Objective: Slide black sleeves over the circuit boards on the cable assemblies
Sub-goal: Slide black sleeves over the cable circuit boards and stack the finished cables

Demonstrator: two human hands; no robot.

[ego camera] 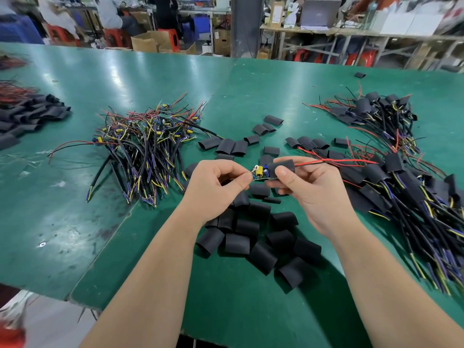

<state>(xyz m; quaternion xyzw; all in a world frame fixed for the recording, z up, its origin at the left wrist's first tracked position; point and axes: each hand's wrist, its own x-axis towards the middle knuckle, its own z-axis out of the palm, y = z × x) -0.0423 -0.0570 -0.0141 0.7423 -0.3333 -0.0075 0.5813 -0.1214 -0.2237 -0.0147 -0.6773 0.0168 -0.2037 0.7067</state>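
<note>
Above the middle of the green bench (75, 222), the left hand (221, 182) pinches one end of a small circuit board (260, 171) between thumb and curled fingers. The right hand (308, 189) grips a black sleeve (281, 164) covering the board's other end, with red wires (339, 162) trailing toward the right edge. Loose sleeves (251, 237) lie below near the front edge, bare cable assemblies (145, 144) are heaped to the left, and sleeved assemblies (401, 187) to the right.

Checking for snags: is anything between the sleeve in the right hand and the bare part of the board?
No foreign thing. The sleeve ends at the yellow capacitor on the board, which it must pass; the left hand pinches the far end.
</note>
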